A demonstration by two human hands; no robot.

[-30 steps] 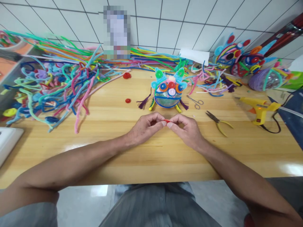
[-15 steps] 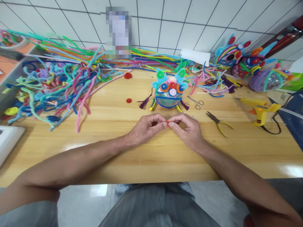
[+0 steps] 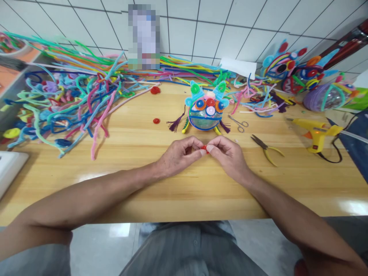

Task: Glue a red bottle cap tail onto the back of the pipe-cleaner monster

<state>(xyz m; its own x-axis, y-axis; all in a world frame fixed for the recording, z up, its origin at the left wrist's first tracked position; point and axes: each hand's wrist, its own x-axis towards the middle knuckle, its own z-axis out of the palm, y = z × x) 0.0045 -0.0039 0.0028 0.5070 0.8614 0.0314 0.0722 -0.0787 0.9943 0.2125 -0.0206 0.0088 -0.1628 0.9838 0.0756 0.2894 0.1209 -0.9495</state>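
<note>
A small red piece is pinched between the fingertips of both hands, just above the wooden table. My left hand holds its left side, and my right hand grips it from the right. The fingers cover most of the piece. Beyond the hands stands a colourful animal-like figure with a clear round body, blue horns and purple tassels. Two red coils, one farther back and a smaller one, lie to its left.
Scissors, pliers and a yellow glue gun lie on the right. A tangled pile of fuzzy coloured stems fills the left side. More decorated figures stand at the back right.
Both hands have shifted very slightly, and more of the red piece shows between the fingertips. The fingers remain closed on it.
</note>
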